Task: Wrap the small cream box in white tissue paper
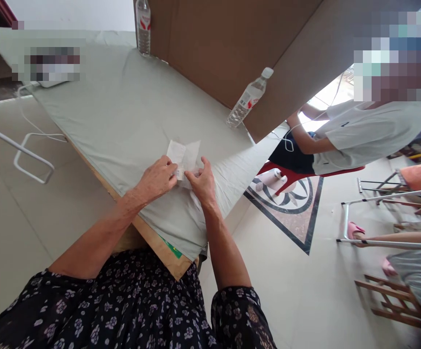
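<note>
Between my hands, low over the table, is a piece of thin white paper (pixel 176 151), creased, with two flaps standing up at its far side. My left hand (pixel 159 175) pinches its left edge with thumb and fingertips. On the other side, my right hand (pixel 203 183) grips the paper between thumb and fingers, its index finger raised. Some thin, whitish, see-through material shows under the right hand; I cannot make out whether it belongs to the same piece. A pale grey-green cloth (pixel 123 106) covers the table beneath both hands.
Large brown cardboard panels (pixel 210 53) stand along the table's far side. Two plastic water bottles, one upright (pixel 144 29) and one tilted (pixel 248 99), stand against them. White cables (pixel 32 140) hang at left. A person in a white shirt (pixel 373 131) sits beyond at right.
</note>
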Action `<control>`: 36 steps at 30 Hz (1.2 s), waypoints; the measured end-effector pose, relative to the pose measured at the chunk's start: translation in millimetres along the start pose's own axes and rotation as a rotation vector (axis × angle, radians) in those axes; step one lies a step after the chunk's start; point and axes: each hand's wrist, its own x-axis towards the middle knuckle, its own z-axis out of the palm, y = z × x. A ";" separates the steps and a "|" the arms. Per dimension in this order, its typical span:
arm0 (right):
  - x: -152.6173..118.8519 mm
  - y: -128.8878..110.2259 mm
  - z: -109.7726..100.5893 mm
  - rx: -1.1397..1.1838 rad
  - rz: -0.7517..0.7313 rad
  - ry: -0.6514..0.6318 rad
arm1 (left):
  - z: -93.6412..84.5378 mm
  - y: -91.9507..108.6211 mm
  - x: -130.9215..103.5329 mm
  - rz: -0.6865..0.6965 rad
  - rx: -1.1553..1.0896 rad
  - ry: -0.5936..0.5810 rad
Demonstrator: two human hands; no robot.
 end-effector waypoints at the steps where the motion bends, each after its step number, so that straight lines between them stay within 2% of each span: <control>1: -0.7 -1.6 0.7 0.025 -0.009 0.009 | -0.1 0.3 -0.1 0.004 0.006 0.000; 6: -1.0 -6.4 3.7 0.123 -0.052 0.042 | 2.0 0.2 0.8 0.013 0.014 0.003; 14: 1.6 -11.6 12.1 0.259 -0.055 -0.007 | 4.9 0.5 3.3 0.001 0.000 -0.006; 18: 0.4 -7.2 7.3 0.283 -0.014 -0.007 | 5.1 0.6 0.5 -0.008 -0.050 0.026; 21: 0.3 1.3 1.7 0.318 0.011 0.016 | 3.8 0.6 -2.1 0.036 -0.061 0.045; 25: 0.4 5.9 0.7 0.356 0.033 0.019 | -1.8 1.3 -0.7 0.085 0.032 -0.047; 30: 0.8 -0.9 8.7 0.397 -0.002 -0.024 | -6.6 2.0 3.8 0.085 0.082 -0.121; 36: 1.4 -6.6 12.9 0.462 0.012 -0.056 | 2.0 -5.7 2.8 0.077 -0.075 -0.006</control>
